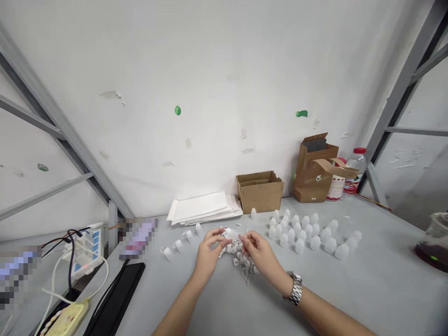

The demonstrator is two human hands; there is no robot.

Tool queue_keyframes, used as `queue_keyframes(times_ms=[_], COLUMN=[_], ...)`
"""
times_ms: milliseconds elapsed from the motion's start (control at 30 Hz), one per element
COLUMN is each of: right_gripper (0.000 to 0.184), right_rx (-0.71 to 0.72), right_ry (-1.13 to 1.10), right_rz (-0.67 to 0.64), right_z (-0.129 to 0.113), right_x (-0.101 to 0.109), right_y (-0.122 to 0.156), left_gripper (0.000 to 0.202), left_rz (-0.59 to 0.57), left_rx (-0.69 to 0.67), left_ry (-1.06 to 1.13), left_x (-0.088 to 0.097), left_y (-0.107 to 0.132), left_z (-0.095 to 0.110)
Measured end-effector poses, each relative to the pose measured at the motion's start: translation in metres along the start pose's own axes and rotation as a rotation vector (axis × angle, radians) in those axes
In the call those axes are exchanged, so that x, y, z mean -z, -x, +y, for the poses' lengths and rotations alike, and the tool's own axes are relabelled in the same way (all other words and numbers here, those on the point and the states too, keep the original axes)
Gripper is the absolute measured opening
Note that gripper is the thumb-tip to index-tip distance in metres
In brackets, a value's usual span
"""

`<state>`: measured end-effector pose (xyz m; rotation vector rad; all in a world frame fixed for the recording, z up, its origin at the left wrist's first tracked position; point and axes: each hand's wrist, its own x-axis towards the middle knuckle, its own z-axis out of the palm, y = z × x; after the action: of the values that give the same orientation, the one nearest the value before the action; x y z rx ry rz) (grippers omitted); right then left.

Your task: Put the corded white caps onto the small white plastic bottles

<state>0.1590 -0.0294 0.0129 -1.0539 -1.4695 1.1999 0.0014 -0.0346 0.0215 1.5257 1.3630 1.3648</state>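
My left hand (209, 252) and my right hand (258, 251) meet over a small heap of white plastic caps with strips (240, 256) on the grey table (367, 289). Both hands have their fingers pinched on small white pieces from the heap. A metal watch (295, 288) sits on my right wrist. To the right stand several small white bottles (308, 233) in a loose group. A few single white bottles (182, 245) lie to the left of my left hand.
A stack of white padded envelopes (203, 208) and an open cardboard box (259, 190) stand at the wall. A brown paper bag (317, 170) and a red-capped bottle (355, 170) are at the back right. Power strips and cables (75, 261) lie at the left, a glass pot (436, 242) at the right edge.
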Motion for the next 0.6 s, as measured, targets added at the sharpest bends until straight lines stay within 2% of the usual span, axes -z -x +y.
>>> queue_keyframes(times_ms=[100,167,267,333,467,600], right_gripper=[0.031,0.032,0.038,0.043,0.046,0.045], right_rx=[0.055,0.048,-0.02,-0.082,-0.146,-0.111], right_ry=[0.016,-0.037,-0.193,-0.293,-0.315,-0.209], right_rz=[0.065,0.064,-0.023,-0.099,-0.159,-0.183], right_z=[0.001,-0.001,-0.006,-0.01,-0.015,-0.012], right_x=[0.0,0.001,0.002,0.002,0.0,-0.003], right_y=[0.0,-0.001,-0.002,-0.003,-0.001,0.001], left_gripper=[0.02,0.026,0.034,0.035,0.035,0.023], left_rz=[0.004,0.011,0.028,-0.006,-0.119,-0.062], left_rx=[-0.005,0.043,0.206,0.275,0.23,0.196], left_ry=[0.035,0.133,0.372,0.485,0.562,0.499], left_x=[0.0,-0.001,-0.005,-0.006,-0.004,0.0], left_y=[0.001,0.002,0.004,0.005,0.006,0.004], left_z=[-0.001,0.0,0.001,0.003,0.01,0.013])
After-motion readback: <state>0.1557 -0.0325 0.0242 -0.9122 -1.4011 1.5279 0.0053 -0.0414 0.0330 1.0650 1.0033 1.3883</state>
